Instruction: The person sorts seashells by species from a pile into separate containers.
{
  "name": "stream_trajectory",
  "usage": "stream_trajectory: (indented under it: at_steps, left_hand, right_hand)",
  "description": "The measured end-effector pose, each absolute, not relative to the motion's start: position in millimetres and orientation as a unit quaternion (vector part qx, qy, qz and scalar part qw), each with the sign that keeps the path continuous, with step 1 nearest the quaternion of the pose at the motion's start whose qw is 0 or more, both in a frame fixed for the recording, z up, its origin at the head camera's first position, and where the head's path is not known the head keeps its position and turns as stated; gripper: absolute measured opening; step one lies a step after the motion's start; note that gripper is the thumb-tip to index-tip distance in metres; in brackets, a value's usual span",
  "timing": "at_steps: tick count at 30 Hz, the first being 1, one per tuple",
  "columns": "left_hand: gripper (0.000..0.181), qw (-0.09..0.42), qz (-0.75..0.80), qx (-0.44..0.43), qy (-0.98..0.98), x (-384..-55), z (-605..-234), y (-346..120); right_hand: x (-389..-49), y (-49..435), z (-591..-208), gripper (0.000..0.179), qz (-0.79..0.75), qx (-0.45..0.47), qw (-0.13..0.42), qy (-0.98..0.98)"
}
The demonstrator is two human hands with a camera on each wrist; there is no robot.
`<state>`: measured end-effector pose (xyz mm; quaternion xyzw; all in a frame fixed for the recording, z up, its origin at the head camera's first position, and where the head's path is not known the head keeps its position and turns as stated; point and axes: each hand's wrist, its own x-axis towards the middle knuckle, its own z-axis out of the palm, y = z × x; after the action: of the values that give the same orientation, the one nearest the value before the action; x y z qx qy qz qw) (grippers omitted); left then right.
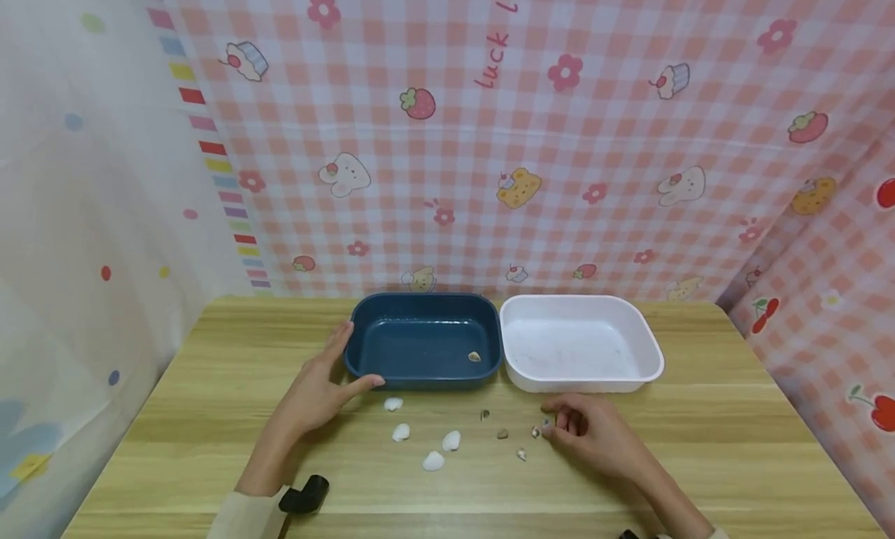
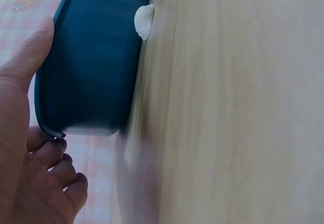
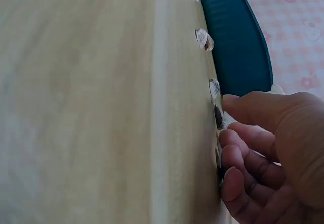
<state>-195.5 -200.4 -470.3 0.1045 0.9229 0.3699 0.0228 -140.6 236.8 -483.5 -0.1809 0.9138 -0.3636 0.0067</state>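
My left hand (image 1: 318, 387) spans the left end of a dark blue tray (image 1: 423, 384), thumb on its front rim and fingers by its left side. In the left wrist view the thumb (image 2: 38, 52) lies along the rim. One small brownish shell (image 1: 474, 356) lies inside that tray. My right hand (image 1: 594, 434) is low over the table before a white tray (image 1: 580, 385), fingers bent, with a gap between thumb and forefinger. A dark small shell (image 3: 218, 117) sits by the thumb tip, and a mottled shell (image 1: 535, 432) lies just left of the hand.
Several white shells, one a ribbed shell (image 1: 433, 461), lie on the wooden table (image 1: 370, 500) in front of the blue tray. More small mottled shells, including one speckled shell (image 1: 521, 454), lie left of the right hand. A checked cloth (image 1: 447, 151) hangs behind the trays.
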Motion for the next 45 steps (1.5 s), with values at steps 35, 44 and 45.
stream_trajectory:
  at_steps: [35,44,45]
  left_hand:
    - [0.116,0.021,0.375,0.109,0.920,-196.2,-470.6,-199.1]
    - [0.116,0.021,0.378,0.107,0.919,-194.7,-470.0,-199.7]
    - [0.115,0.021,0.377,0.107,0.920,-194.7,-470.1,-199.6]
  right_hand:
    - [-144.2,232.8,-471.1,0.011,-0.370,-0.171,0.016,0.913]
    - [-144.9,217.5,-451.7,0.010,-0.372,-0.220,-0.008,0.902]
    - [-145.5,215.7,-449.5,0.009,-0.375,-0.223,-0.007,0.900]
